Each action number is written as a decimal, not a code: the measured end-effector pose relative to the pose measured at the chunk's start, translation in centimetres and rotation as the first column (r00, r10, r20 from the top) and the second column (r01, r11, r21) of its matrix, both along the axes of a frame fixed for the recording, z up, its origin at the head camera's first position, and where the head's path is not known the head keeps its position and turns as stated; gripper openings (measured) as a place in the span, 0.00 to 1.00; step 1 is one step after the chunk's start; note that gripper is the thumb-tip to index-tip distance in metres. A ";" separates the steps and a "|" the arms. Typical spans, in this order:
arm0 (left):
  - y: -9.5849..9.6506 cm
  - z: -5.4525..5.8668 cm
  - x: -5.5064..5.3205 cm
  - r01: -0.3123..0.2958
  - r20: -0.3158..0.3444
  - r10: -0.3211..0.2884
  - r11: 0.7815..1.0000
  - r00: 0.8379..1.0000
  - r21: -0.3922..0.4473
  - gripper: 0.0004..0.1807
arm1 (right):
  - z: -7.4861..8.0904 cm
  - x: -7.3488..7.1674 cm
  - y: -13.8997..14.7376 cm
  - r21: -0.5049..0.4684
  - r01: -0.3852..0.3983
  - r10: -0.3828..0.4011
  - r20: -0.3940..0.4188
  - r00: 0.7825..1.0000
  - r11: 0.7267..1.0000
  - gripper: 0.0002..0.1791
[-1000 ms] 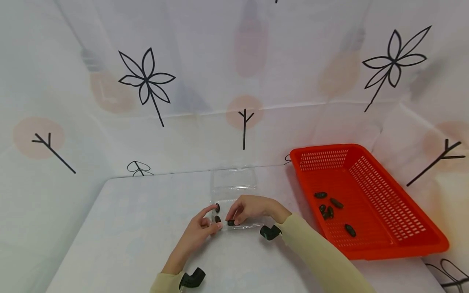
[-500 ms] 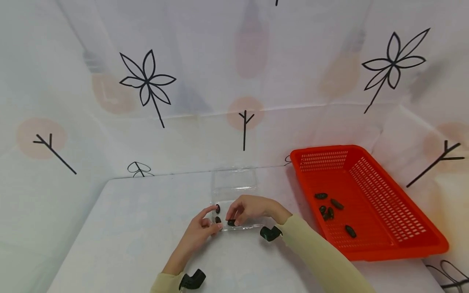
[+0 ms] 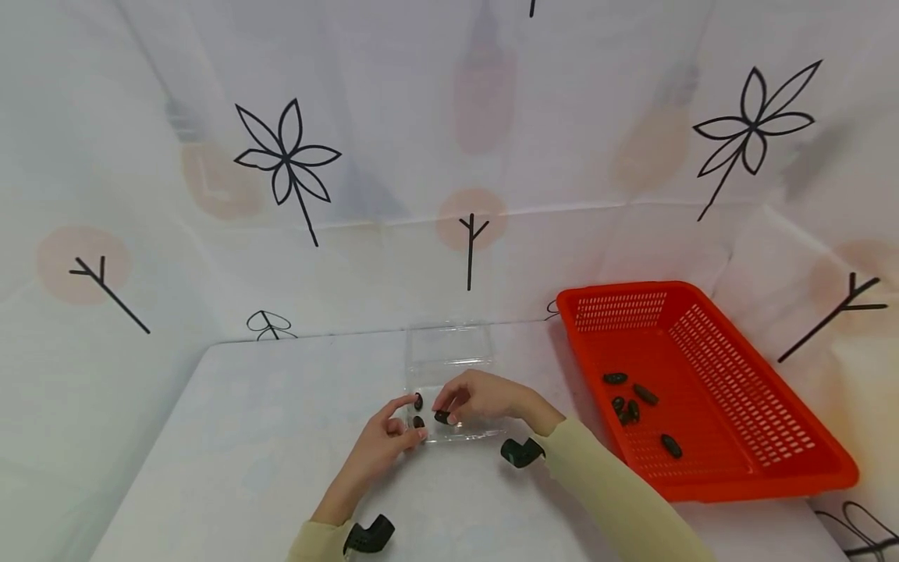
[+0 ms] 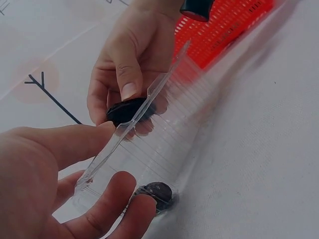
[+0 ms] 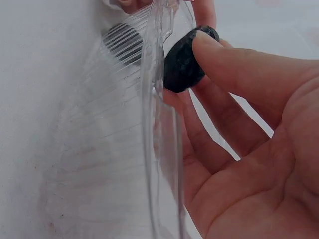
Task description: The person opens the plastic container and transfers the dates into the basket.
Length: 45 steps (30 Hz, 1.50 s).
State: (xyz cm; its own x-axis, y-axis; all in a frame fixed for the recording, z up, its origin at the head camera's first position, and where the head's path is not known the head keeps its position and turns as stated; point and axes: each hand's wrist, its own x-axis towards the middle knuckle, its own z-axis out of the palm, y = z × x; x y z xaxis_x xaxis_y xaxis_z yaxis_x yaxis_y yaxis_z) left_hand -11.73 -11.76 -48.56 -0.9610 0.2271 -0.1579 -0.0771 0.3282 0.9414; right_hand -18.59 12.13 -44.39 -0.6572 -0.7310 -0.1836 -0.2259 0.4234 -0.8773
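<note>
A clear plastic hinged box (image 3: pixel 469 434) lies with its lid (image 3: pixel 449 343) folded back. My left hand (image 3: pixel 379 443) holds its left side, with fingers at the rim and against the outer wall. Two dark oval, ridged pieces (image 3: pixel 418 422) sit along that side inside the box. My right hand (image 3: pixel 485 398) pinches another dark oval piece (image 5: pixel 184 59) between thumb and fingers, above the box's near part. In the left wrist view this held piece (image 4: pixel 129 110) shows partly through the clear rim, and a piece in the box (image 4: pixel 158 193) shows behind my left fingertips.
On the right stands a red slotted basket (image 3: pixel 716 421) with several more dark oval pieces (image 3: pixel 632 402) in it. A white cloth covers the table (image 3: pixel 267 437). Behind it hangs a patterned cloth backdrop (image 3: pixel 393 257).
My right hand has lifted the pinched piece slightly and shifted it a little away from the box's near edge. The left hand stays in place at the left side.
</note>
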 end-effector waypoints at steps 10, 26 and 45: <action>0.0 0.1 -0.1 -0.004 0.006 0.004 1.000 1.000 -0.005 0.34 | 0.9 0.5 1.1 -0.053 0.104 -0.104 -0.009 0.994 0.993 0.13; 0.3 0.8 0.1 -0.040 -0.013 0.040 0.999 0.999 0.015 0.33 | 3.7 1.5 3.0 -0.094 0.160 -0.164 -0.035 0.986 0.983 0.14; -0.5 0.8 -0.2 0.003 0.000 -0.003 1.000 1.000 0.008 0.34 | 7.0 2.2 8.7 -0.067 0.208 -0.214 -0.097 0.972 0.976 0.16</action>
State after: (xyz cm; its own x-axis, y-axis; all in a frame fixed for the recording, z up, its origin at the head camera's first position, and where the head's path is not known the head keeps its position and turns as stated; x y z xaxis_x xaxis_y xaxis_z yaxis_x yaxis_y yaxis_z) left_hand -11.95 -12.24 -47.77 -0.9602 0.2315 -0.1561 -0.0761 0.3210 0.9440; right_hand -16.39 20.78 -37.39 -0.8107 -0.5813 -0.0694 -0.2274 0.4220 -0.8776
